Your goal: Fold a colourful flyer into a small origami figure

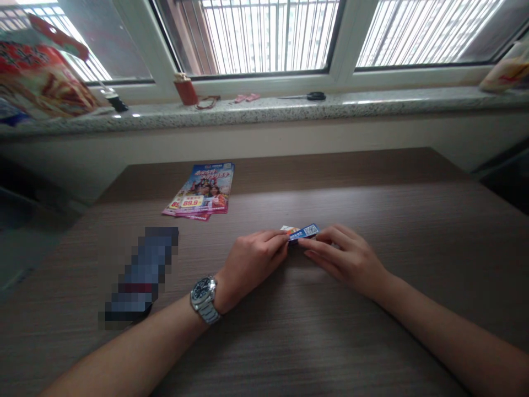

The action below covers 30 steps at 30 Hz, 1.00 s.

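Observation:
A small folded flyer (303, 232) is between my two hands, low over the middle of the table. Its blue strip with a QR code faces up, and an orange and white part shows behind it. My left hand (254, 256), with a metal wristwatch (202, 292) on its wrist, is closed on the flyer's left end. At the right end, the thumb and fingers of my right hand (351, 256) pinch the paper. My fingers cover parts of the flyer, so its full fold is hidden. Farther back on the left lies a fanned stack of similar flyers (210, 190).
A pixelated dark, phone-shaped object (142, 273) lies left of my left forearm. On the stone windowsill (264, 113) are scissors (314, 96), a red container (185, 91), pink pieces (247, 98) and a large food packet (41, 80). The wooden table (413, 220) reaches toward the wall.

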Motion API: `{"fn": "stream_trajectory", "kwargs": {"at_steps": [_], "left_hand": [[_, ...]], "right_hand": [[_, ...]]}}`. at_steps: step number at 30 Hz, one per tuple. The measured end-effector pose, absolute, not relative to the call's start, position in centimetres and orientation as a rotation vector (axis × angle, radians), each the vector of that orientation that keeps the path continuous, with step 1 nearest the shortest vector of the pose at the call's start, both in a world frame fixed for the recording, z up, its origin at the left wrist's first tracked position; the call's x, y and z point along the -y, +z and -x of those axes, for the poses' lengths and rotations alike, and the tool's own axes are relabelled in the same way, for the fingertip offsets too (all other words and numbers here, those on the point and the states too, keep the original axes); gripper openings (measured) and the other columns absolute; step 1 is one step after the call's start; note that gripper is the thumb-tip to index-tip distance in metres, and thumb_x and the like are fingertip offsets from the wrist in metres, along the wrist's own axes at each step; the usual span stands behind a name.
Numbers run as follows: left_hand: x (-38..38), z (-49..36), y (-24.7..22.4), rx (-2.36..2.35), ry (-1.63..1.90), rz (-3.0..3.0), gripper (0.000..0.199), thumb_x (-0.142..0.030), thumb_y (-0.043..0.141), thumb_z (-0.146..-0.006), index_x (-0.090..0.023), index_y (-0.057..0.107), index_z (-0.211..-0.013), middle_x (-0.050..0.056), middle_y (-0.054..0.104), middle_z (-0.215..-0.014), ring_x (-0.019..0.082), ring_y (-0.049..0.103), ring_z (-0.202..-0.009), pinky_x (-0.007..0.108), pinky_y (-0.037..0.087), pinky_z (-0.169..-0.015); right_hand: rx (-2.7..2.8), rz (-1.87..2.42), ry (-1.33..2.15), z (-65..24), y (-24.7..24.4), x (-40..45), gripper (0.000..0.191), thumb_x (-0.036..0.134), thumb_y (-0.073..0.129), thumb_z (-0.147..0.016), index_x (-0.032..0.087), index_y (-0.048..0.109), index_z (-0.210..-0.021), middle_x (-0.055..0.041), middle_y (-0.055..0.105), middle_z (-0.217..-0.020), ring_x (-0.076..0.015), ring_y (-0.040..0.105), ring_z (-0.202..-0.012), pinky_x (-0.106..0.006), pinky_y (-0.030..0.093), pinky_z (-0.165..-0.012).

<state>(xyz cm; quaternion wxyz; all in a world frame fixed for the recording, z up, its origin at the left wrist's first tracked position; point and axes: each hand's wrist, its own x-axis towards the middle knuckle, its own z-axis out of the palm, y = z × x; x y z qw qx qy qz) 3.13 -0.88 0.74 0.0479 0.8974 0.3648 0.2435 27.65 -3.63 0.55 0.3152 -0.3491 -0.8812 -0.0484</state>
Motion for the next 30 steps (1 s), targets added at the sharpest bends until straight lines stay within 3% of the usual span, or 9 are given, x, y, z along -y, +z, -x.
{"fn": "stream_trajectory", "kwargs": {"at_steps": [6,10,19,24,30], "left_hand": [[1.1,-3.3,1.1,-1.136,0.774,-2.644,0.018,-0.023,0.057,-0.099,-0.022,0.07,-0.112,0.001,0.075,-0.117,0.018,0.073,-0.099,0.03,0.059,-0.085],[1.2,-3.4,1.5,-1.142,0.776,-2.576,0.017,-0.022,0.058,-0.098,-0.021,0.07,-0.11,0.002,0.075,-0.114,0.018,0.073,-0.097,0.029,0.058,-0.086],[1.5,-3.7,1.8,-1.064,0.828,-2.487,0.018,-0.018,0.058,-0.097,-0.02,0.068,-0.112,0.004,0.074,-0.112,0.018,0.072,-0.096,0.03,0.058,-0.086],[1.6,-3.9,1.8,-1.025,0.839,-2.439,0.017,-0.017,0.058,-0.098,-0.021,0.066,-0.112,0.003,0.073,-0.111,0.016,0.07,-0.097,0.027,0.056,-0.087],[1.8,-4.0,2.2,-1.096,0.71,-2.593,0.017,-0.021,0.057,-0.099,-0.022,0.061,-0.115,0.003,0.066,-0.102,0.016,0.065,-0.082,0.026,0.052,-0.071]], "right_hand": [[2.449,0.887,-0.051,-27.3,0.3,3.5,0.035,0.021,0.06,-0.099,0.02,0.062,-0.134,-0.0082,0.07,-0.101,-0.0224,0.061,-0.087,-0.038,0.053,-0.079],[2.446,0.917,-0.015,-27.2,0.2,3.4,0.032,0.022,0.058,-0.099,0.018,0.063,-0.131,-0.0114,0.07,-0.113,-0.0256,0.064,-0.1,-0.041,0.054,-0.086],[2.466,1.026,0.082,-26.5,0.3,3.7,0.033,0.025,0.059,-0.098,0.019,0.06,-0.13,-0.0133,0.07,-0.12,-0.0289,0.065,-0.105,-0.046,0.056,-0.089],[2.445,1.006,0.11,-26.4,0.4,3.6,0.03,0.022,0.057,-0.099,0.02,0.059,-0.129,-0.0117,0.07,-0.118,-0.0277,0.064,-0.107,-0.043,0.056,-0.09],[2.382,0.967,0.07,-26.5,0.6,3.6,0.017,0.022,0.052,-0.103,0.018,0.064,-0.114,-0.0096,0.073,-0.103,-0.025,0.066,-0.094,-0.038,0.055,-0.081]]}}
